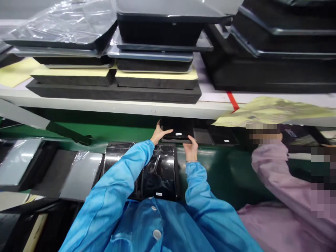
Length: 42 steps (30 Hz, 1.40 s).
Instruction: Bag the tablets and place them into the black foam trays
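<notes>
My left hand (159,133) grips the left side of a flat black panel (181,126) bearing a small white label, with the thumb lying on its top face. My right hand (191,147) has its fingers closed on the panel's near right edge. The panel's far part is close to the shelf edge, and its underside is hidden. Nearer my body, partly covered by my left sleeve, lie glossy black panels (160,171) in a black holder. Just right of the held panel is another black labelled panel (222,134).
A white shelf (110,104) above the green bench (115,126) carries black foam blocks (115,91) and stacked, film-covered panels (154,35). At left lie grey panels (81,171). On the right, a co-worker's sleeve (273,157) reaches in beneath a yellow sheet (273,111).
</notes>
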Each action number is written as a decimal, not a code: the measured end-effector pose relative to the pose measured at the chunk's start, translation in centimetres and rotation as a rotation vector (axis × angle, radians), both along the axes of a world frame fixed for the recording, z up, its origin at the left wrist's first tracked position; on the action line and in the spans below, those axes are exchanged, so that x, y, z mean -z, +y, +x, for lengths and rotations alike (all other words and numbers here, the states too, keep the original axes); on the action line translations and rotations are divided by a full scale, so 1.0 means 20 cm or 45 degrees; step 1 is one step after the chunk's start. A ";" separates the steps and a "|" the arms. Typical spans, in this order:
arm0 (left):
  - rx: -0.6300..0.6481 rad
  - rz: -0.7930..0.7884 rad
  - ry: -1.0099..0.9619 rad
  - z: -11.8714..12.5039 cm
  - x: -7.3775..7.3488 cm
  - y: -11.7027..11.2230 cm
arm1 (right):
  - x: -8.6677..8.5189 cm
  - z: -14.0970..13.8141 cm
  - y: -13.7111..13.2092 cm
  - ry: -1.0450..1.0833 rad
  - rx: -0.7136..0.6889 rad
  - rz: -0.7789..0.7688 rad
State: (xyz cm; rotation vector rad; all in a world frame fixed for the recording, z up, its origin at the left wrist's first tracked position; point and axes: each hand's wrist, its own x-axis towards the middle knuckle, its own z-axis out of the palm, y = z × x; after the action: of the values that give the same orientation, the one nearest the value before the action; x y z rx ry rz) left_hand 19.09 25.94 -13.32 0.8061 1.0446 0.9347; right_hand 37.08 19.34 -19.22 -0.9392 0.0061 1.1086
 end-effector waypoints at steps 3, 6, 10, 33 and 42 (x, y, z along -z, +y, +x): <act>-0.034 -0.003 -0.016 -0.03 0.07 -0.06 | -0.01 -0.06 -0.04 -0.003 -0.062 -0.084; -0.065 0.011 -0.029 -0.11 0.06 -0.13 | -0.06 -0.12 -0.08 -0.032 -0.123 -0.109; -0.148 0.085 0.017 -0.32 -0.09 -0.24 | -0.16 -0.31 -0.19 -0.110 -0.256 -0.070; 0.020 0.345 1.942 -1.04 -0.08 -0.95 | -0.48 -0.79 -0.89 -1.705 -1.400 -0.218; 0.317 0.285 2.047 -0.97 -0.21 -0.85 | -0.36 -0.85 -0.69 -2.056 -1.088 -0.499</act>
State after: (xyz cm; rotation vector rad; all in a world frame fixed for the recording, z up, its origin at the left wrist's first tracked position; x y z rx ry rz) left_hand -0.40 8.93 -9.17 1.9177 2.1060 -0.0100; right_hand 20.16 5.56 -11.94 -2.0674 -1.6609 0.7802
